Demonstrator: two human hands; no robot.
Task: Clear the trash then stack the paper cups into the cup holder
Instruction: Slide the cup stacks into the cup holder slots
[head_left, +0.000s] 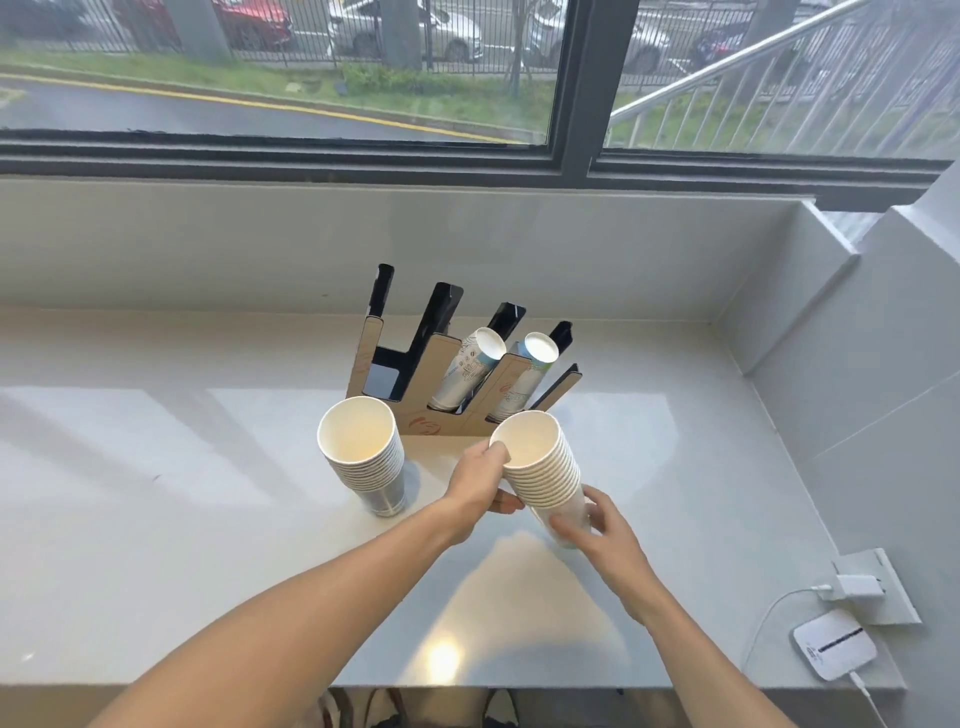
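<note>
Held stack: a nested stack of white paper cups (545, 462), mouth tilted up toward the camera, lifted off the counter just in front of the cup holder's right end.
Left hand (480, 480): closed around the upper rims of the held stack, thumb at the lip.
Right hand (597, 530): wrapped around the base of the same stack, fingers spread under the bottom cup.
Cup holder (457, 374): cardboard-and-black rack with slanted slots; the two right slots each hold a printed cup stack (470, 371), bases pointing up and out; the two left slots appear empty.
Second stack: another white nested stack (363, 452) stands upright on the counter, just beside the holder's left front corner.
Step in hand: judged to be loading the held stack into a free slot.
Technique: probably best to turn the stack mouth-down, match the slot's slant, keep both ends supported so no cup slips loose, and slide it in without nudging the light rack.
Counter (156, 467): glossy white, no trash visible.
Periphery: a white charger and small device (834, 644) lie at the right edge, well apart.
</note>
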